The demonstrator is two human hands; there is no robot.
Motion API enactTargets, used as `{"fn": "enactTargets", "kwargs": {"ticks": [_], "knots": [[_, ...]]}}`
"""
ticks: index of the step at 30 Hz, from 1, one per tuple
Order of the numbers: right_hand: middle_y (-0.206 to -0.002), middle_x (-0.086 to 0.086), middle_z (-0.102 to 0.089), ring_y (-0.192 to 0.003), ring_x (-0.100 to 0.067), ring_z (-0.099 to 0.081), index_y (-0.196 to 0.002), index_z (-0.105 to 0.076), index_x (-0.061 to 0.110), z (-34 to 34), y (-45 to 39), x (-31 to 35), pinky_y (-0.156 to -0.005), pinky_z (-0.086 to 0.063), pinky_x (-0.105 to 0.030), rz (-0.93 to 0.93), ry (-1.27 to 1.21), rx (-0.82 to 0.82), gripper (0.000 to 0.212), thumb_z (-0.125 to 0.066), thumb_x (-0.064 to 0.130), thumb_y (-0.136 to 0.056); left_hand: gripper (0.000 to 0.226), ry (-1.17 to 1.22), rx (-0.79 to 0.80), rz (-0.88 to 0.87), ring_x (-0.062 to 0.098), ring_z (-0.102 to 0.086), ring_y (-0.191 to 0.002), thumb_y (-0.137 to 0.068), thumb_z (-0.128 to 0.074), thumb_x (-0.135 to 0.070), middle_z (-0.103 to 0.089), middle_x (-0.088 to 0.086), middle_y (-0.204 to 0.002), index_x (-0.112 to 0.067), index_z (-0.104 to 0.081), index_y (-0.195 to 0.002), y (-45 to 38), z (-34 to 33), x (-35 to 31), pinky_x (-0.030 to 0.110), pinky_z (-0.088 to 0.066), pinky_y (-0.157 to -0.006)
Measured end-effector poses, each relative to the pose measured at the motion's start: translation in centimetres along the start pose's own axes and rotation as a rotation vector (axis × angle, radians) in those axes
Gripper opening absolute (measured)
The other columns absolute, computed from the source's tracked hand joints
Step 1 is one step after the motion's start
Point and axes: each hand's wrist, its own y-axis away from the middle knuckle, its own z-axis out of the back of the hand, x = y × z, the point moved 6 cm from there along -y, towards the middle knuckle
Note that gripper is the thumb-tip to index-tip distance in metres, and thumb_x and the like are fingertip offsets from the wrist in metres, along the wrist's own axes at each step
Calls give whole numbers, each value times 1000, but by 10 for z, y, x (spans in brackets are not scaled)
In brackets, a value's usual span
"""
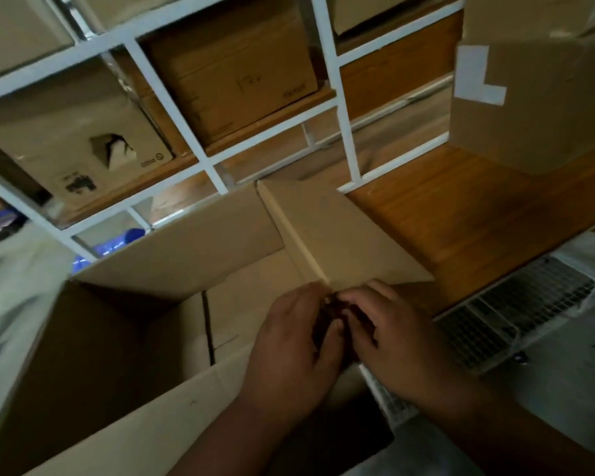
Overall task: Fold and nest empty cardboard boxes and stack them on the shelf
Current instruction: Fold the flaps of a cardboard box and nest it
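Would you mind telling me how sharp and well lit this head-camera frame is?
Head view: dim overall, with motion blur smearing the white shelf frame and the box with white tape; wide-angle distortion bends the shelf lines; the left hand and right hand meet in deep shadow, hiding what the fingers do.

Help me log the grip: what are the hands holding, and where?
Both the left hand and right hand pinch the small folded cardboard box at its near corner, above the large open box.

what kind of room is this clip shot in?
Probably a storeroom or stockroom. A white metal shelf frame with wooden boards holds closed cardboard boxes, a large open box sits in front, and both hands work a piece of cardboard.
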Motion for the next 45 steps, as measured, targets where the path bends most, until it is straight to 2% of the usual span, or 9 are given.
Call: {"fn": "enactTargets", "kwargs": {"ticks": [6,13,18,22,26,35,39,42,45], "knots": [[-116,15,-57,-99,-4,-60,-123,-67,29,-9,0,27,-80,-59,-31,56,-7,-18,22,-54,39,-108,37,-85,-14,-50,11,-60,-124,-101,-64,-34,-66,-5,-135,-23,-65,-137,32,25,4,34,-52,-104],[-129,17,-60,-117,-6,-63,-127,-65,35,20,43,45,-93,-58,-38,-60,33,-120,30,-49,52,-109,48,175,-8,-252,9,-55,-136,-99,-68,-37,-61,-10,-146,-25,-62,-145,42,25,-12,38,-49,-110],[-132,27,-58,-125,3,-55,-140,-57,46,81,103,33,-104,-50,-33,-267,235,-175,45,-40,71,-106,77,392,-22,-400,-13,-20,-153,-97,-59,-72,-28,-28,-163,-45,-26,-161,40,-10,-44,12,-20,-124],[-164,18,-44,-152,-3,-38,-152,-52,43,143,151,30,-125,-35,-31,-380,437,-248,71,-35,85,-98,108,439,208,-414,-1,2,-163,-87,-43,-93,-3,-12,-179,-37,-4,-171,32,-59,-87,35,-18,-133],[-178,18,-19,-162,-5,-20,-162,-38,44,204,190,9,-129,-27,-37,-541,512,-248,88,-32,94,-90,112,406,350,-506,0,12,-162,-80,-39,-97,14,-18,-178,-49,16,-166,14,-80,-152,37,-10,-133],[-177,19,-19,-157,-1,-17,-162,-31,52,346,204,-123,-126,-25,-36,-586,334,-336,92,-29,102,-84,103,332,441,-459,11,-8,-163,-75,-33,-104,2,-22,-177,-61,1,-161,-90,-164,-309,46,-22,-130],[-177,19,-12,-162,-7,-12,-163,-23,51,420,187,-183,-130,-28,-47,-589,312,-306,101,-22,106,-79,90,299,349,-522,6,-18,-158,-87,-37,-96,-13,-18,-176,-56,-11,-163,-145,-196,-389,37,-26,-124],[-172,20,-21,-151,2,-20,-159,-29,51,476,161,-202,-122,-29,-34,-509,309,-315,102,-20,107,-74,90,291,254,-562,1,-30,-146,-89,-35,-94,-27,-16,-170,-46,-23,-164,-186,-204,-439,28,-33,-110],[-170,18,-26,-150,1,-25,-157,-31,50,522,129,-224,-120,-33,-35,-449,281,-348,99,-22,106,-76,90,316,199,-523,11,-37,-151,-87,-35,-95,-31,-13,-170,-46,-26,-162,-228,-211,-469,36,-41,-113]]}}
